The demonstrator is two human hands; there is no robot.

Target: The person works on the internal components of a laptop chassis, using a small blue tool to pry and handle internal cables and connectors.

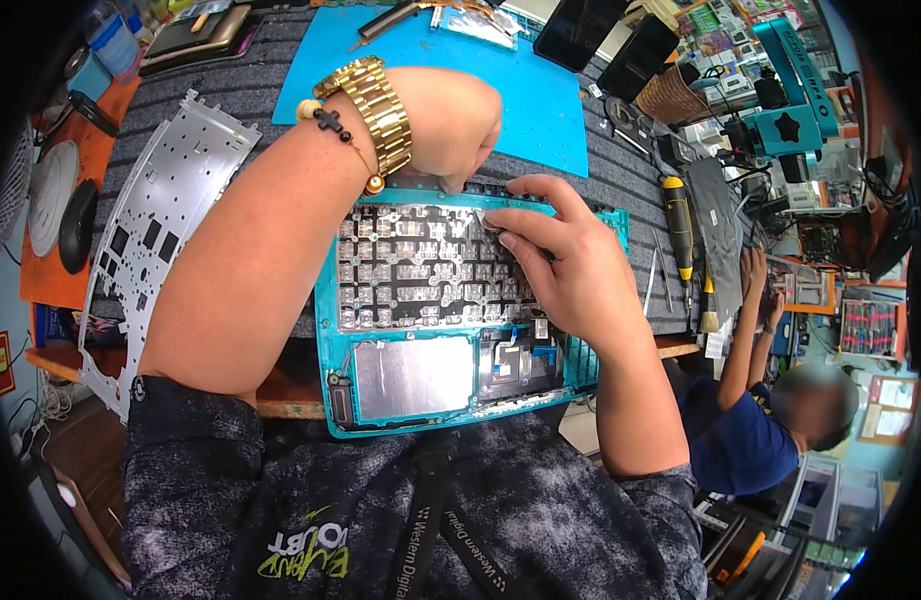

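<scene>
A teal laptop palmrest case [330,290] lies underside up before me, its near edge close to my body. Set into it is the black and clear back of a keyboard [415,270], with a silver touchpad-side panel [415,378] below. My left hand [450,125] is curled at the far edge of the case, its fingertips mostly hidden. My right hand [570,260] bends over the keyboard's upper right, thumb and index finger pinched at its surface. Whatever small thing sits between them is too small to name.
A perforated silver metal plate [175,180] leans at the left. Beyond the case lies a blue mat [540,125]. To the right are a yellow-black screwdriver [677,230], a brush [708,312] and tweezers [663,265]. A person in blue [740,440] works at the far right.
</scene>
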